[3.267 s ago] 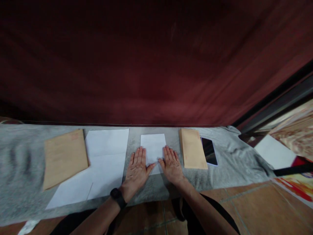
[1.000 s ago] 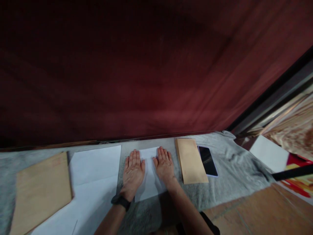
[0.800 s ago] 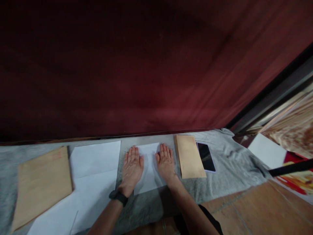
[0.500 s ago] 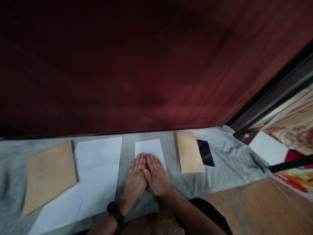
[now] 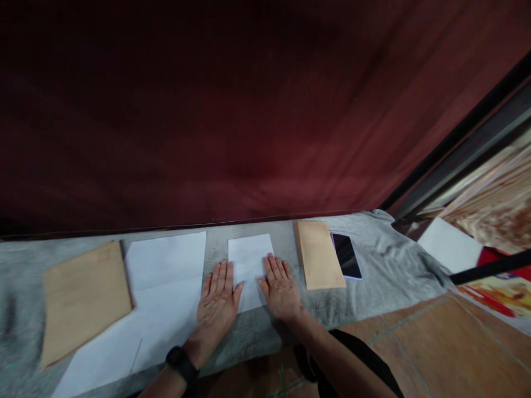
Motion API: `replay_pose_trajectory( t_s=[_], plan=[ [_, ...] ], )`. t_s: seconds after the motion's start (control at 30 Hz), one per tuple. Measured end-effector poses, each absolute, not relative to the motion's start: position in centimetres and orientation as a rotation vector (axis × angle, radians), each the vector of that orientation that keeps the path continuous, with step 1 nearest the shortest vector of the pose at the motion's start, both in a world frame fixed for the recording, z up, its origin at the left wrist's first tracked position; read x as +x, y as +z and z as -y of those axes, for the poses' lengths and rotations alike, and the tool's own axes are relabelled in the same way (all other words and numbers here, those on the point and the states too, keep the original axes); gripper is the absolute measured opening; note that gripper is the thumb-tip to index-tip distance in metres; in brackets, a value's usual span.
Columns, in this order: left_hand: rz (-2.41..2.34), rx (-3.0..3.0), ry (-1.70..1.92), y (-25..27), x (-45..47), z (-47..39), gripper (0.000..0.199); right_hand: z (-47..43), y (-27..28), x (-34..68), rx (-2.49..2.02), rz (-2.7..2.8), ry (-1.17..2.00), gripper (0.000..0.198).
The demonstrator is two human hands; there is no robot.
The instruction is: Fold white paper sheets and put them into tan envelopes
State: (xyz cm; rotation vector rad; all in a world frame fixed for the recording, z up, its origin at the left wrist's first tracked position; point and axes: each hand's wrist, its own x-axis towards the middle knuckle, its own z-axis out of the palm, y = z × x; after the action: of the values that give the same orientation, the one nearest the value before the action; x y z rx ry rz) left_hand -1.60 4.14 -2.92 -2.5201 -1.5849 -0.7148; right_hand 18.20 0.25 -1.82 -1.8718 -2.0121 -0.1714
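Note:
A small white sheet of paper (image 5: 249, 254), which looks folded, lies flat on the grey cloth (image 5: 253, 337) between my hands. My left hand (image 5: 219, 296) rests palm down over the sheet's left edge, fingers stretched forward and thumb out to the side. On the right edge lies my right hand (image 5: 280, 287), also flat with its thumb apart. Neither hand grips anything. Left of them are larger white sheets (image 5: 166, 304) with crease lines, partly under a brown envelope (image 5: 87, 298). A stack of brown envelopes (image 5: 321, 254) sits to the right of my right hand.
A phone (image 5: 347, 255) lies beside the envelope stack, its left edge hidden by it. A dark red curtain-like surface (image 5: 249, 138) rises behind the cloth. Tiled floor (image 5: 464, 342) shows at the lower right, near a dark frame bar (image 5: 489, 268).
My hands have slid apart from the middle of the small sheet, the left one leftward and the right one rightward, uncovering the paper between them.

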Motion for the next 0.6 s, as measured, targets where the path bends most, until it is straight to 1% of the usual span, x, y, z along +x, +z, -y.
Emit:
replay_pose_trajectory(
  t_s=[0.1, 0.17, 0.3, 0.43, 0.5, 0.6],
  plan=[
    [1.676, -2.575, -0.814, -2.9, -2.0, -5.3, 0.061, -0.7, -1.8, 19.0, -1.909, 1.961, -0.155, 0.059],
    [1.795, -2.623, -0.951, -2.7, -2.0, -6.6, 0.057, -1.4, -1.7, 19.4, -1.939, 1.908, -0.107, 0.056],
    [2.216, -2.535, -1.389, -2.3, -1.8, -9.5, 0.051, -3.1, -1.1, 19.8, -2.033, 1.76, 0.012, 0.051],
    [2.649, -2.266, -1.81, -2.1, -1.3, -11.4, 0.05, -4.2, -0.6, 19.5, -2.083, 1.673, 0.022, 0.051],
    [2.743, -2.204, -1.884, -1.9, -1.0, -11.7, 0.05, -4.4, -0.5, 19.4, -2.085, 1.653, 0.022, 0.051],
    [2.837, -2.229, -1.865, -1.1, -0.5, -11.6, 0.051, -4.6, -0.7, 19.2, -2.067, 1.625, 0.044, 0.052]
  ],
)
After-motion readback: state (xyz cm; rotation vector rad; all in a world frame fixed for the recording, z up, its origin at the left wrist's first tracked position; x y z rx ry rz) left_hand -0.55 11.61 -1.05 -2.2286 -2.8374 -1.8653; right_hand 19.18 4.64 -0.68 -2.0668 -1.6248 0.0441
